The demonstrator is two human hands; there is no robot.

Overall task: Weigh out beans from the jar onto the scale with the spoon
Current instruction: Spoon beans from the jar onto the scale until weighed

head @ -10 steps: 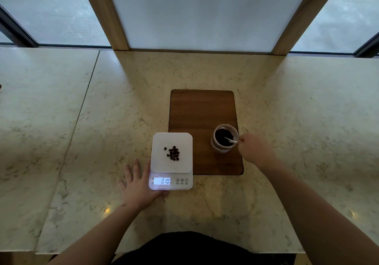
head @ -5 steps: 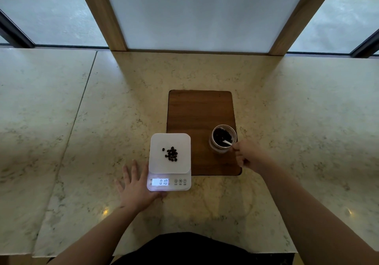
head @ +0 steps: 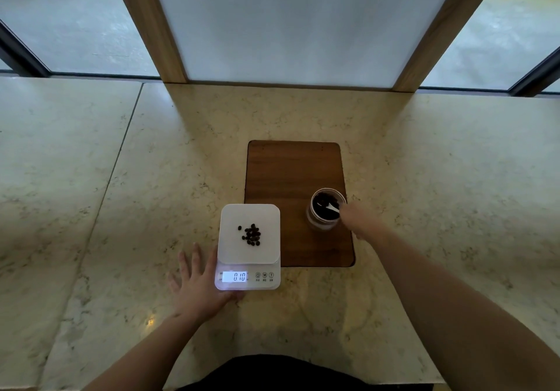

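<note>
A white digital scale (head: 230,248) stands on the marble counter, its lit display reading 010. A small pile of dark beans (head: 252,235) lies on its platform. To the right, a clear glass jar (head: 323,224) of dark beans stands on a brown wooden board (head: 291,172). My right hand (head: 362,219) is closed on the handle of a white spoon (head: 332,207) whose bowl dips into the jar's beans. My left hand (head: 198,287) lies flat on the counter with fingers spread, touching the scale's front left corner.
The marble counter (head: 121,209) runs wide on both sides, with a seam on the left. A white panel framed in wood (head: 291,21) rises behind the board, with windows on either side.
My right hand has shifted slightly at the jar's rim and the spoon has moved within the beans. The left hand and the scale reading stay the same.
</note>
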